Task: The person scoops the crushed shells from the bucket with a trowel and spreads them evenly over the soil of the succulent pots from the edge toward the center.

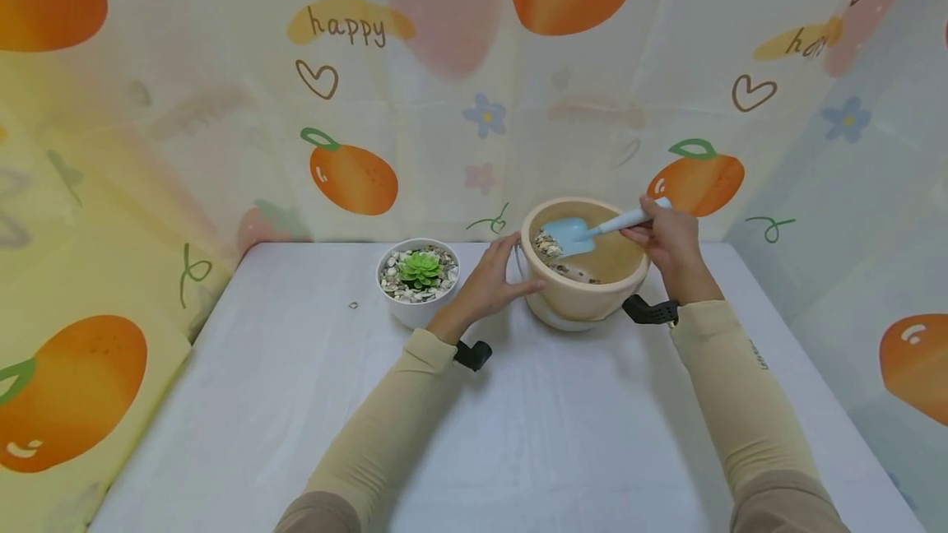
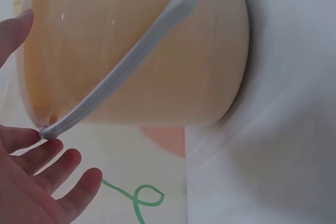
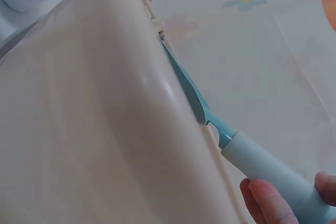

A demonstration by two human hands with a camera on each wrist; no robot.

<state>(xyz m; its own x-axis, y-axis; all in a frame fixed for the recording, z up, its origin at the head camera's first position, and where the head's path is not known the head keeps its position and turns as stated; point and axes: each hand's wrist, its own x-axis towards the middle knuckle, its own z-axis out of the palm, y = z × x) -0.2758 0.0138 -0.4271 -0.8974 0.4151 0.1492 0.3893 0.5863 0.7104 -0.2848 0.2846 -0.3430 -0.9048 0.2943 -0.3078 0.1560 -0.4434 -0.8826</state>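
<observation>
A beige bucket (image 1: 585,297) stands on the table, its pale carrying handle (image 2: 121,72) hanging down along the side. My left hand (image 1: 492,280) is at the bucket's left side, thumb and fingers spread; in the left wrist view the fingertips touch near the handle's joint at the rim. My right hand (image 1: 670,245) grips the pale blue handle of a small trowel (image 1: 570,235) above the bucket's mouth. Small pale stones (image 1: 549,245) lie on the trowel's blade, and a few more are on the bucket's bottom. In the right wrist view, the bucket wall partly hides the blade.
Left of the bucket stands a white pot (image 1: 415,312) with a green succulent (image 1: 420,269) among pebbles. One small stone (image 1: 353,305) lies on the white tablecloth (image 1: 244,401). A fruit-patterned curtain (image 1: 444,138) hangs behind the table and along both sides.
</observation>
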